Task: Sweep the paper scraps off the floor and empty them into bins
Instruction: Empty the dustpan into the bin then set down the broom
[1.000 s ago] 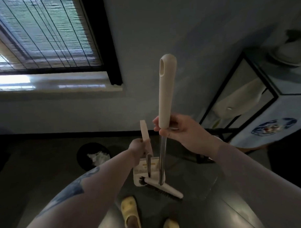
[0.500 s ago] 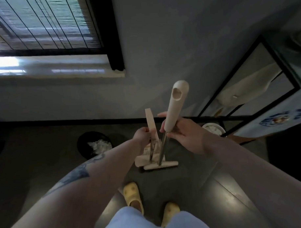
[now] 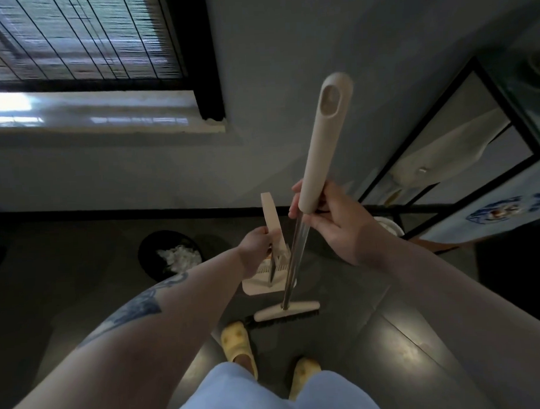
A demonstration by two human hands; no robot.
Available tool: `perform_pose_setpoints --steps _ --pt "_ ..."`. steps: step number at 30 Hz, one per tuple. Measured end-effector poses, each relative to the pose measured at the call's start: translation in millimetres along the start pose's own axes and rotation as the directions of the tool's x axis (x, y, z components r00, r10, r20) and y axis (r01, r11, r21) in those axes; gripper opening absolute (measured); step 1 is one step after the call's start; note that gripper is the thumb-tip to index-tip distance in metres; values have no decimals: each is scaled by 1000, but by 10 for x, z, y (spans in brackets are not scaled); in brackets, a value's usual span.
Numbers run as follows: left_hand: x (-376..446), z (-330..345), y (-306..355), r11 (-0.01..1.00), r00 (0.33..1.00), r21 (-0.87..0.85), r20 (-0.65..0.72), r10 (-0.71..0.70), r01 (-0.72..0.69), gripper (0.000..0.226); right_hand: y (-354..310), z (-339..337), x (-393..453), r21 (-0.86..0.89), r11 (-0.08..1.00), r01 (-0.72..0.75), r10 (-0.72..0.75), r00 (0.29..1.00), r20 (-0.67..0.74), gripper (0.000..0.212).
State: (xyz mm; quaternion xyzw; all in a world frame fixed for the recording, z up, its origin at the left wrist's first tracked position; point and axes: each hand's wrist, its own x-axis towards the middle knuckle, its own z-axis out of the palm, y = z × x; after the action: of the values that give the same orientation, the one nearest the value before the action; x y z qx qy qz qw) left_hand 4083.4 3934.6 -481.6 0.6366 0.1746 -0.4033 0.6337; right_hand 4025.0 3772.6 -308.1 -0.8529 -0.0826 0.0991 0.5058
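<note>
The right hand (image 3: 333,220) grips the broom (image 3: 318,175); the left hand (image 3: 256,244) grips the dustpan (image 3: 267,284). Tipping it could spill scraps beside the black bin (image 3: 169,253).

Cream broom (image 3: 305,203) with a metal shaft stands nearly upright, gripped by the right hand (image 3: 333,220), its dark-bristled head on the floor below. The matching dustpan (image 3: 267,281) hangs from its handle in the left hand (image 3: 256,244). A black bin (image 3: 151,248) with white paper scraps (image 3: 180,258) inside sits left of the left hand.
</note>
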Motion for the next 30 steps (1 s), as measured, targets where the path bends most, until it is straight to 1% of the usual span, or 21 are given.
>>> perform_pose_setpoints --steps 2,4,6,10,13,16,19,22,23,25,27,28,30 --pt "12 -44 -45 997 1000 -75 20 -9 10 38 -59 -27 29 2 1000 12 -12 1000 -18 35" --pt "19 -56 -76 997 1000 -73 -4 28 -28 38 -81 -34 60 -7 1000 4 -4 1000 -3 33" --pt "15 -50 -62 995 998 -75 -24 59 -61 39 -59 -4 75 -37 999 -16 17 999 39 33" --pt "50 -43 -7 996 997 -66 -40 60 -63 49 46 121 49 -79 996 -39 49 989 139 35" --pt "63 3 9 996 995 -37 -62 75 -77 44 126 241 7 -64 997 -46 56 983 172 28" --pt "41 95 20 996 995 -34 -66 76 -78 39 237 338 -11 -48 995 -85 91 983 158 32" --pt "26 144 23 997 996 -59 -76 42 -46 39 343 345 25 -89 987 -131 140 985 103 27" --pt "23 111 6 998 994 -19 -95 58 -60 32 415 331 71 -155 979 -135 157 977 146 18" --pt "9 84 -10 997 994 -33 -90 63 -66 31 433 335 80 -162 977 -142 168 972 161 16" --pt "-45 23 -45 996 997 -70 -46 59 -62 37 468 348 97 -146 976 -163 186 969 164 17" --pt "-113 -44 -69 996 997 -56 18 72 -71 51 494 358 122 -131 976 -173 192 970 149 18" --pt "-156 -61 -70 996 996 -26 40 81 -80 59 499 364 137 -127 977 -172 190 971 148 19" --pt "-182 -59 -80 986 995 128 30 100 -103 75 488 376 168 -102 981 -166 180 973 143 20"
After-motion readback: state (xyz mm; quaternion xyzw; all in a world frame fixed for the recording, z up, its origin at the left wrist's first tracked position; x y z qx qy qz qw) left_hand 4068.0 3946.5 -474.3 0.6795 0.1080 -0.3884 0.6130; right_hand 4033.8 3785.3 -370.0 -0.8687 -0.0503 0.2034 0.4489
